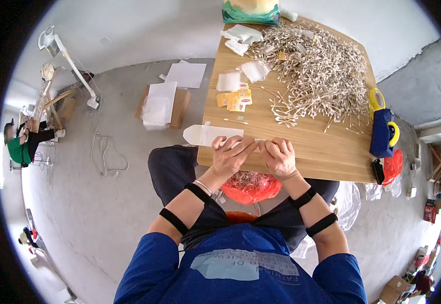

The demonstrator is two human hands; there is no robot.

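Note:
My left hand (232,156) and my right hand (279,158) meet over the near edge of the wooden table (322,149). Both have curled fingers, with thumbs and fingertips pinched close together. Between the fingertips is something small and pale, too hidden to name. A flat white piece with a rounded end (208,135) lies beside and partly under my left hand. Just beyond it rests a single cotton swab (235,121). Yellow-and-white printed packets (236,99) lie farther up, below small clear bags (229,81). A large heap of cotton swabs (322,68) covers the far right of the table.
A red bag of swabs (251,188) sits below the table edge, between my knees. At the right edge are a blue tape dispenser (381,133) and a yellow tape roll (377,99). Cardboard with white sheets (162,104) lies on the floor at left. Another person (20,147) sits far left.

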